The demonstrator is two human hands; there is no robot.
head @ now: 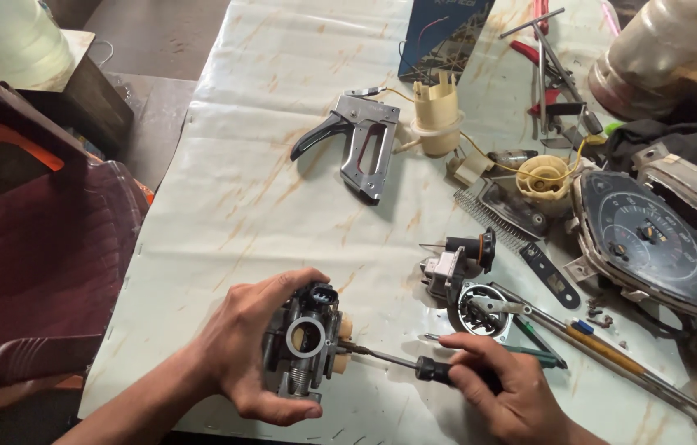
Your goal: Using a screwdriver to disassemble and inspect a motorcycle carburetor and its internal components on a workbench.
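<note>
Carburetor (305,342), a small grey metal body with a round bore facing the camera, sits near the front edge of the pale, stained table cover (266,148), gripped upright in the left hand (253,350), fingers curled over its top and underside; the right hand (501,383) is closed around a black-handled screwdriver (414,364), its thin shaft lying level with the tip at the carburetor's right side, beside a tan fitting; the step looks like turning a side screw; next calls for a steady grip and a well-seated tip; a staple gun (361,144) lies well apart
</note>
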